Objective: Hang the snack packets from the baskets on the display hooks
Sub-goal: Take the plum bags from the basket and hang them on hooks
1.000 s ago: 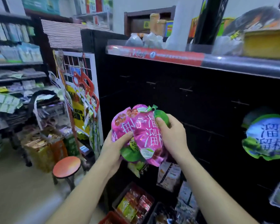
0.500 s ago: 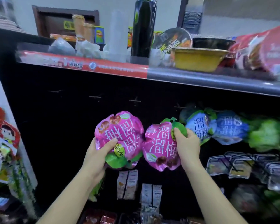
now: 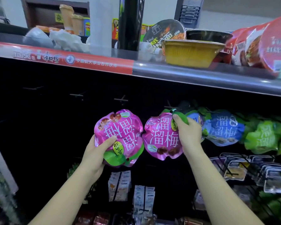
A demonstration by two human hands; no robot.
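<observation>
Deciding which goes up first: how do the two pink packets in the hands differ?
The left packet is upside down, green leaf at the bottom; the right packet is upright, leaf on top. The left hand grips its packet low down; the right hand pinches its packet's top by a hook. Both are pink, same print.

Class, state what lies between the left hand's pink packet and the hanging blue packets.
Head view: between the first pink packet and the blue packets lies a second pink packet, gripped by the right hand.
</observation>
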